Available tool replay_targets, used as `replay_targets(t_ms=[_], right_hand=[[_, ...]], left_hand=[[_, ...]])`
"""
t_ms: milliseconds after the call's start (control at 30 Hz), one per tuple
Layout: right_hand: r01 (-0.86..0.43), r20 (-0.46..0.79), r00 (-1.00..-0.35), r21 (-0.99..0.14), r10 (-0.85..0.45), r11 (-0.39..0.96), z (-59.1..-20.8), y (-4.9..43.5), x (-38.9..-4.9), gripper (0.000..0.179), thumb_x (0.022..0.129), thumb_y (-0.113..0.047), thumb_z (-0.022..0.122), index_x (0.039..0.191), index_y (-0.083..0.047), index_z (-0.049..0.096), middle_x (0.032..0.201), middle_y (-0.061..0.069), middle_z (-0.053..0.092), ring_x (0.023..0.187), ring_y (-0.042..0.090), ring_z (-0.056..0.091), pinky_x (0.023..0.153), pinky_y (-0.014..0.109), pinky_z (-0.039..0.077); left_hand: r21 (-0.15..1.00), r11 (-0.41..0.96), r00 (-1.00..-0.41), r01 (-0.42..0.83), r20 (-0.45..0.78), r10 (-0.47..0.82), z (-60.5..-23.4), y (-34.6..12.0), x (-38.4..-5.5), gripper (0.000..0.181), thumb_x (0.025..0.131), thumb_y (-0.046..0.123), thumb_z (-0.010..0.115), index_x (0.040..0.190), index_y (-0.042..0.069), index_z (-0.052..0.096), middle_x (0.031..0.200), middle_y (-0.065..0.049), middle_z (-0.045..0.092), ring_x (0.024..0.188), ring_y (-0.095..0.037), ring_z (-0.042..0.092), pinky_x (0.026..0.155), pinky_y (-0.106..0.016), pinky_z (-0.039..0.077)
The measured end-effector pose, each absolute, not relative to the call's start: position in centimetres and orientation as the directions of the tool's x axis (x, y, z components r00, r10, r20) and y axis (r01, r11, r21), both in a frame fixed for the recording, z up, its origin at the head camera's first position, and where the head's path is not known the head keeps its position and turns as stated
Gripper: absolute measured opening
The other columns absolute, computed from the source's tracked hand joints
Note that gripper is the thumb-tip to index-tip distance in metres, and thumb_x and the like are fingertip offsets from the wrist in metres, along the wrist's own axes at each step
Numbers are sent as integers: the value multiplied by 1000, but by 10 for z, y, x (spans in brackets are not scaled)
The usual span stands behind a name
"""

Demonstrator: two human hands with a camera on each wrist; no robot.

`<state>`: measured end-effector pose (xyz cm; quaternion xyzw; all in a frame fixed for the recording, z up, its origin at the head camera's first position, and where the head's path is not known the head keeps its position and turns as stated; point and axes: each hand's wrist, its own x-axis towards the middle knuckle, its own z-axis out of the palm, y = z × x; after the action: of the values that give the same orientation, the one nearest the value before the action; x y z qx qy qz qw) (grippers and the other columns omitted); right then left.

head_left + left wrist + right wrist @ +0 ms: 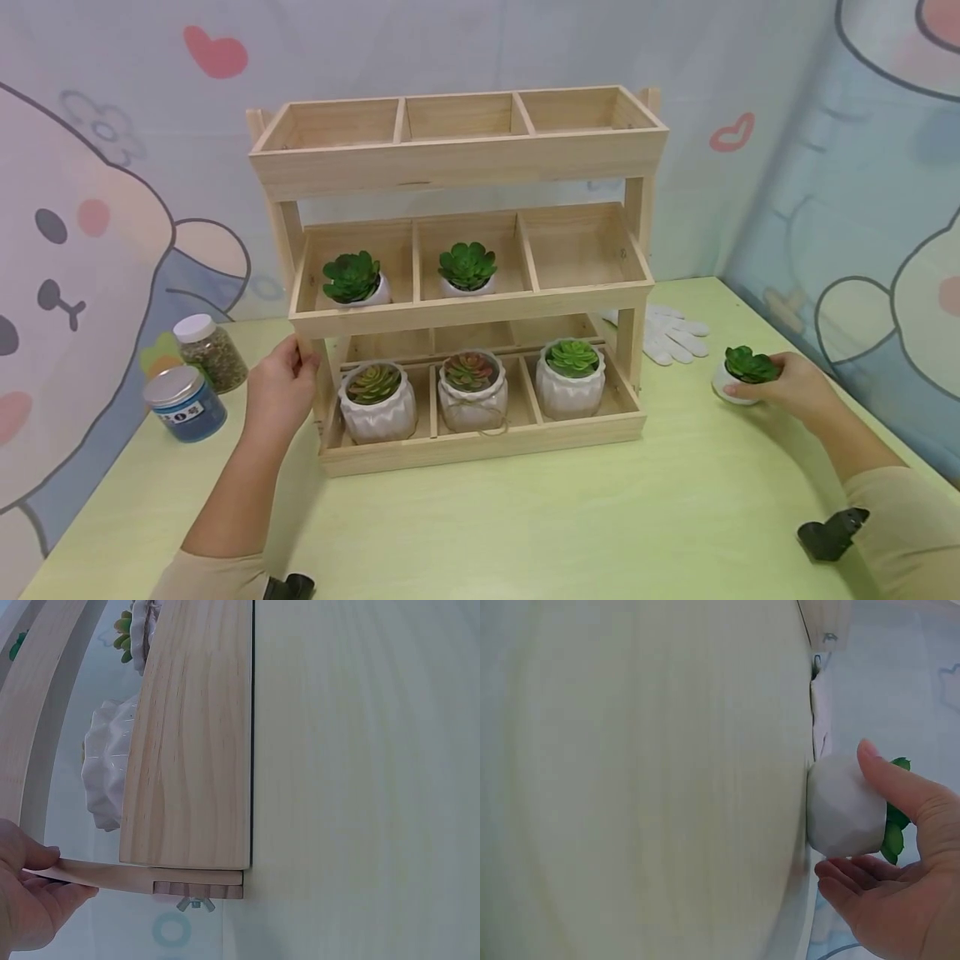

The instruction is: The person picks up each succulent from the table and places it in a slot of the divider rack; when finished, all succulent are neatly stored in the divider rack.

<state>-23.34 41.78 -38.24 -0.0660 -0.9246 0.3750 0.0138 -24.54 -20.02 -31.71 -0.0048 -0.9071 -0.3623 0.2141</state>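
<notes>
My left hand (281, 387) pinches the left upright (105, 875) of a three-tier wooden plant shelf (465, 167), thumb on one side and fingers on the other. At the table's right side, my right hand (802, 387) holds a small potted succulent (738, 375). In the right wrist view my thumb lies along its white faceted pot (844, 806), with curled fingertips at the opposite side. Two similar green succulents (352, 279) (467, 268) sit in the middle tier's left and centre compartments. Three larger white pots with succulents (377, 402) (472, 390) (570, 379) fill the bottom row.
A jar of brown granules (213, 358) and a blue jar with a silver lid (186, 404) stand left of the shelf. White gloves (663, 333) lie behind its right side. Cartoon-printed cloth (465, 42) backs the pale table (525, 525).
</notes>
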Motion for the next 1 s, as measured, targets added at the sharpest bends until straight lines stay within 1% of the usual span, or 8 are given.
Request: replay_targets(t_ms=[100,167,300,400,633,833,900,1000], right_hand=[[101,-11,-991,-695,130,712,-383,416,-233,86,77,-36,77,123,22,33,119,37,42,103,46,46,79,50,45],[102,-12,-991,-692,131,715,-383,415,-233,86,77,-36,77,122,23,34,119,38,42,103,47,46,80,51,45],[117,-23,-990,-687,140,717,-383,413,-232,88,76,-36,77,123,23,32,121,39,40,105,49,44,82,56,44],[126,-28,-989,-686,147,716,-383,415,-232,86,76,-37,77,122,21,34,120,39,41,105,49,45,82,57,44],[120,-28,-990,-695,140,709,-379,415,-229,82,75,-40,78,119,17,39,118,34,45,103,44,47,78,50,46],[68,-25,-997,-713,71,698,-364,405,-224,83,77,-40,77,126,15,38,122,30,47,105,39,49,80,45,47],[42,-15,-999,-721,46,692,-355,398,-221,81,78,-38,77,127,14,38,121,28,49,102,35,51,80,43,47],[0,14,-1000,-728,15,685,-341,388,-215,73,78,-33,77,125,11,42,113,22,55,93,25,54,77,37,48]], left_hand=[[656,736,-909,166,391,-143,-317,-200,-246,23,95,7,51,114,-4,57,108,-24,64,97,-38,62,78,-50,53],[659,733,-911,168,389,-141,-316,-199,-246,26,95,6,51,118,-5,56,110,-25,63,100,-39,61,80,-51,52],[657,733,-910,174,392,-135,-317,-199,-246,26,95,6,51,118,-5,56,109,-25,63,99,-39,61,80,-51,52],[658,732,-909,177,394,-134,-317,-198,-246,26,95,6,51,118,-6,56,109,-25,63,99,-39,61,80,-50,53],[669,723,-915,172,380,-134,-319,-198,-246,29,96,6,51,122,-6,54,114,-26,61,102,-39,60,82,-49,52],[643,745,-903,177,407,-136,-319,-199,-246,19,95,7,52,110,-4,58,103,-23,65,93,-37,63,76,-50,53],[641,747,-902,176,409,-138,-318,-199,-246,17,95,7,52,107,-4,58,101,-23,65,92,-36,63,76,-50,54],[653,737,-907,175,399,-138,-318,-200,-246,20,95,7,51,110,-5,57,104,-24,65,95,-37,62,79,-50,53]])
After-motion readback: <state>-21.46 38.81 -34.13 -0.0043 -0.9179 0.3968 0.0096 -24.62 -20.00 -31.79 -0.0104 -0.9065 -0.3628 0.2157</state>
